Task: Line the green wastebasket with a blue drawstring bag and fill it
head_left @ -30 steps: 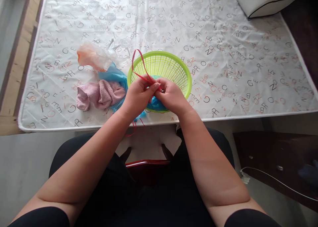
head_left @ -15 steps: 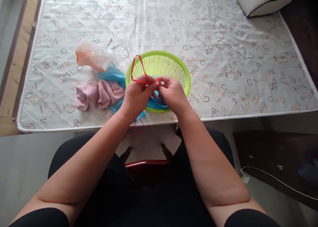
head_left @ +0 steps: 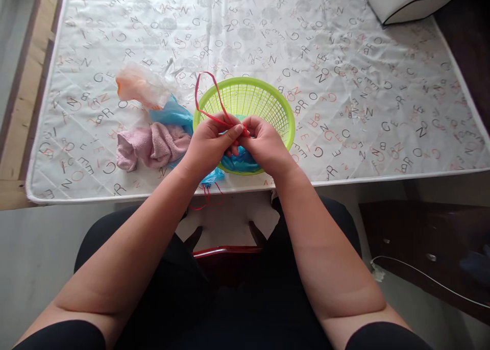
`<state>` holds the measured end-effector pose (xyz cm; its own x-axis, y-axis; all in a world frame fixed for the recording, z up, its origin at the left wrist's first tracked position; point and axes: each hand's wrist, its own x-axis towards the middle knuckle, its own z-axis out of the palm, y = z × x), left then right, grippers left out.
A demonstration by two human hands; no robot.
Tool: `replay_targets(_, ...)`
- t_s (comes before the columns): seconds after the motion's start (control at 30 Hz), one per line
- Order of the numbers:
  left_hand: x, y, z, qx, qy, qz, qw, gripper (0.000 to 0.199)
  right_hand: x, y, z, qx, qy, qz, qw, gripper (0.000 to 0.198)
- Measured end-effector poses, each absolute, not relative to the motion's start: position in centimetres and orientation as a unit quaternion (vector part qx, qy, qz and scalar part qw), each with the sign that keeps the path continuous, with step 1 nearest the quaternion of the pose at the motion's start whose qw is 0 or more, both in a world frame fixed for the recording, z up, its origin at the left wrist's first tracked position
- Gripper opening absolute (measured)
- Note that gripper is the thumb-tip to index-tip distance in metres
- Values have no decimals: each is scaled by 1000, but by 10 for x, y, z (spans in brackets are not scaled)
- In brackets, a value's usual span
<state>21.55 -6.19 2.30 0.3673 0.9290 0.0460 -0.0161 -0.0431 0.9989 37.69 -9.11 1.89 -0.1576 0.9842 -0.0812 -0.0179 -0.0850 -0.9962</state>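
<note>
My left hand (head_left: 214, 138) and my right hand (head_left: 264, 141) meet over the near part of a green plastic basket (head_left: 285, 102). Both are closed, pinching a red ribbon (head_left: 197, 92) between thumbs and fingertips. A long loop of the ribbon rises above my left hand; a small tangle or knot shows at the fingertips. Crumpled blue plastic (head_left: 241, 161) lies inside the basket beneath my hands, partly hidden by them. Left of the basket are a pink cloth (head_left: 151, 146) and more blue plastic bag (head_left: 172, 113).
A clear and orange plastic bag (head_left: 140, 84) lies behind the pink cloth. By the front edge hangs a blue piece (head_left: 212, 176) with red strings. A white bag (head_left: 413, 0) stands at the back right of the letter-printed mattress (head_left: 363, 125). A red stool (head_left: 225, 250) is below.
The red ribbon's loop has swung up and to the left. My hands have shifted only slightly, still pinching the ribbon over the basket.
</note>
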Motion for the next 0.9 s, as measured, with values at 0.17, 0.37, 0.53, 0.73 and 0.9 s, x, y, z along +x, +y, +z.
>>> replay_targets(0.17, 216, -62, 18, 588, 401, 433, 553, 27, 377, -87, 10, -469, -472, 590, 457, 72)
replay_targets(0.37, 214, -59, 19, 582, 403, 436, 556, 29, 381, -86, 9, -461, -475, 598, 452, 73)
replay_targets(0.53, 214, -60, 19, 572, 403, 431, 569, 33, 378, -86, 7, -490, -474, 580, 446, 70)
replay_targets(0.73, 220, -65, 17, 561, 414, 438, 568, 26, 374, -87, 13, -460, -437, 619, 462, 60)
replay_targets(0.9, 221, -64, 14, 570, 403, 450, 557, 17, 377, -88, 19, -461, -378, 656, 463, 53)
